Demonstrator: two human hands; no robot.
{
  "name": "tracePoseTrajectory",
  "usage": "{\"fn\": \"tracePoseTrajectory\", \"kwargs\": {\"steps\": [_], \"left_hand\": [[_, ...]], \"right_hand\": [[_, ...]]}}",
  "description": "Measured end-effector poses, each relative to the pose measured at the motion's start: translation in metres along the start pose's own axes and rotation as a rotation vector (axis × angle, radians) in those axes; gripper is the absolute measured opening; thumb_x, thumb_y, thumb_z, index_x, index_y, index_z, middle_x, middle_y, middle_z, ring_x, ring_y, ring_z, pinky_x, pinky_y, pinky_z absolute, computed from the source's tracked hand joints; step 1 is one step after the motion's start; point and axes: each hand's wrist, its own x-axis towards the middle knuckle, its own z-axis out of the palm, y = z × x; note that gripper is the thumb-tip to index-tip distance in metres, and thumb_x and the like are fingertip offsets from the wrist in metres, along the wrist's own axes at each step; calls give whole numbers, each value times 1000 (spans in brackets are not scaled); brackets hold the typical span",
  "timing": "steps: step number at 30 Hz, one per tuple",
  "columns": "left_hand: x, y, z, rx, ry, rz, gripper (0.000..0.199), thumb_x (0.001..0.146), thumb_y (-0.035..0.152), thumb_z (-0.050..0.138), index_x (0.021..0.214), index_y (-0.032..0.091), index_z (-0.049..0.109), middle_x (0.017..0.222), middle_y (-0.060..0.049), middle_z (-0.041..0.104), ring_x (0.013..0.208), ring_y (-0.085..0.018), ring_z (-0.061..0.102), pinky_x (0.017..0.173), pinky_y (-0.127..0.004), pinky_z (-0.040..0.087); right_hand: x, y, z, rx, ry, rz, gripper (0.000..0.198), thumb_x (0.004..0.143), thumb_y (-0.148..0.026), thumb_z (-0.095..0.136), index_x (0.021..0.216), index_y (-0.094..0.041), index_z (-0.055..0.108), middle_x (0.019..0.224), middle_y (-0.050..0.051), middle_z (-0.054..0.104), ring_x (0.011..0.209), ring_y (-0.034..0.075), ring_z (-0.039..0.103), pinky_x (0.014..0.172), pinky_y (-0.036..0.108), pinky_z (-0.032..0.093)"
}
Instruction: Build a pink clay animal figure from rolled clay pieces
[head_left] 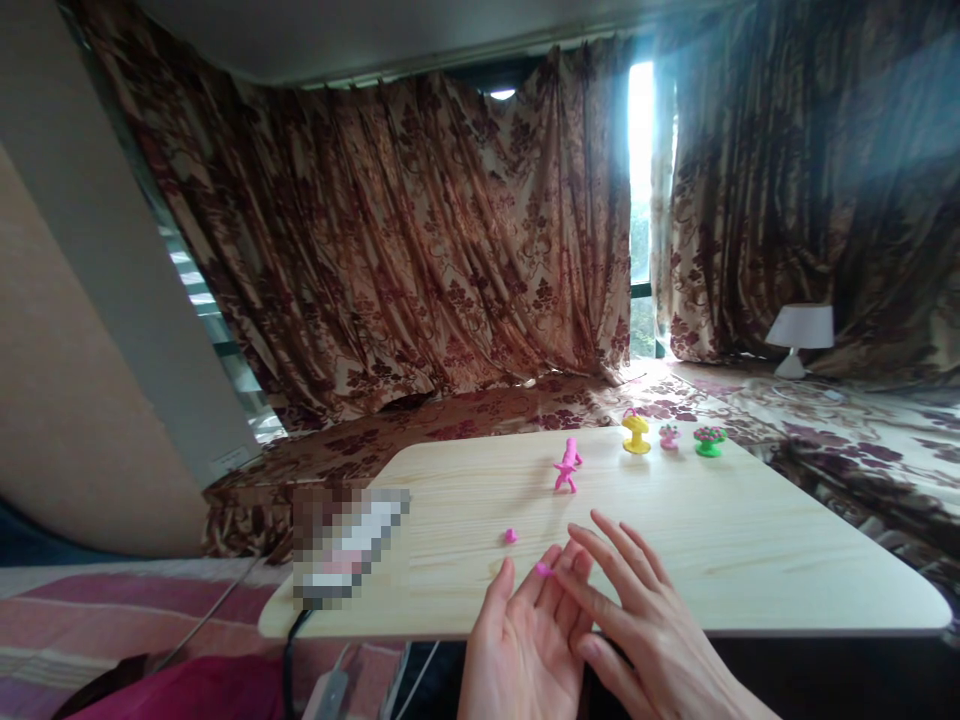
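Note:
My left hand (529, 645) is palm up over the front edge of the table, its fingers extended. A small pink piece (544, 570), seemingly modelling clay, lies on those fingers. From the right, my right hand (649, 610) reaches across with fingers spread; its index fingertip appears to touch the piece. Just beyond my hands, a pink lump (511, 536) rests on the tabletop. Farther back stands a pink clay figure (568, 466) with thin limbs.
Along the table's (450, 480) back right are a yellow mushroom-shaped model (636, 435), a small pink one (669, 437) and a green one with pink dots (709, 441). A blurred-out device (352, 550) with a black cable lies at left. Behind stands a white lamp (799, 330).

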Motion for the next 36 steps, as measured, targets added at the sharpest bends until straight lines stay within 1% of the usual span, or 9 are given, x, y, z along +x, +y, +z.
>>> {"fn": "tracePoseTrajectory", "kwargs": {"steps": [2, 6, 10, 14, 21, 24, 27, 32, 36], "left_hand": [[0, 0, 1, -1, 11, -13, 34, 92, 31, 38, 105, 6, 58, 116, -18, 61, 114, -25, 55, 84, -31, 48], [2, 1, 3, -23, 70, -12, 37, 93, 32, 35, 100, 6, 60, 114, -18, 62, 111, -25, 57, 87, -32, 48], [4, 0, -1, -18, 8, -15, 37, 93, 32, 35, 94, 8, 62, 107, -16, 65, 102, -23, 62, 88, -34, 47], [5, 1, -6, -17, -45, -12, 36, 92, 32, 37, 89, 9, 64, 98, -14, 68, 92, -21, 65, 91, -38, 45], [4, 2, -4, -35, -25, -33, 41, 93, 34, 33, 96, 8, 64, 116, -15, 62, 113, -24, 55, 94, -33, 44], [5, 1, -3, -14, -23, -24, 39, 93, 34, 33, 95, 9, 64, 118, -16, 61, 115, -25, 54, 94, -36, 45], [6, -2, -3, 0, -8, 3, 36, 93, 29, 34, 94, 10, 64, 115, -15, 63, 109, -23, 58, 89, -35, 47], [7, -10, -2, -2, 8, 19, 36, 93, 25, 34, 91, 12, 66, 103, -11, 68, 87, -16, 65, 79, -29, 50], [6, -11, -5, 4, -54, -3, 32, 90, 26, 39, 95, 13, 67, 109, -11, 66, 94, -18, 63, 83, -30, 49]], "right_hand": [[0, 0, 0, -8, 7, 23, 51, 89, -38, 46, 137, -24, 39, 147, 9, 29, 137, 33, 15, 104, 55, 29], [0, 1, 1, -1, -11, -28, 54, 88, -41, 46, 139, -25, 36, 148, 8, 27, 137, 34, 14, 104, 55, 29], [-1, 3, 0, 5, -12, 50, 55, 89, -37, 45, 141, -26, 31, 150, 5, 23, 138, 31, 11, 106, 53, 25], [-4, 3, -2, 18, 18, 77, 56, 90, -33, 45, 142, -24, 29, 151, 5, 19, 138, 30, 10, 107, 49, 27], [-6, 1, -4, 10, 27, -1, 53, 88, -32, 47, 139, -26, 36, 149, 5, 25, 137, 32, 13, 105, 52, 28], [-6, 1, -5, 20, 32, 40, 52, 88, -30, 48, 138, -27, 37, 149, 4, 24, 137, 32, 13, 106, 51, 28], [-5, 2, -5, 54, 52, 71, 50, 87, -26, 49, 136, -27, 40, 149, 3, 24, 137, 31, 13, 106, 51, 28], [-1, 0, 4, 131, 177, 160, 35, 85, -21, 52, 120, -23, 55, 143, 5, 33, 136, 30, 18, 104, 48, 32], [7, -3, 10, 210, 303, 211, 17, 84, -16, 54, 97, -24, 64, 134, 4, 45, 133, 28, 24, 102, 46, 35]]}}
